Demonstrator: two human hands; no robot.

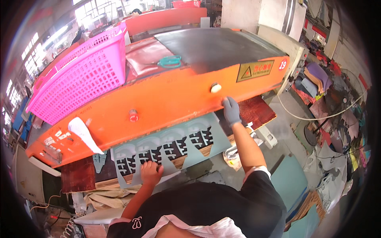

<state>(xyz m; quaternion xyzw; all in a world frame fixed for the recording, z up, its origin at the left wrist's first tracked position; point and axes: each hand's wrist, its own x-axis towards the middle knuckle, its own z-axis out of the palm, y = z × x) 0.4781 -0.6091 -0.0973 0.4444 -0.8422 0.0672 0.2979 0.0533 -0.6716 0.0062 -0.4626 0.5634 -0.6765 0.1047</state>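
Our left hand [151,171] presses flat, fingers apart, on the near edge of the grey-blue cut-out sheet [174,148]; the gloved right hand [231,111] rests open against the orange press beam [166,99], gripping nothing. The sheet is thin and flexible with punched shapes, lying on the wooden surface [79,174] under the beam, long axis left-right, left hand nearer. Pink mesh basket [79,79] and teal scissors [170,61] sit on top.
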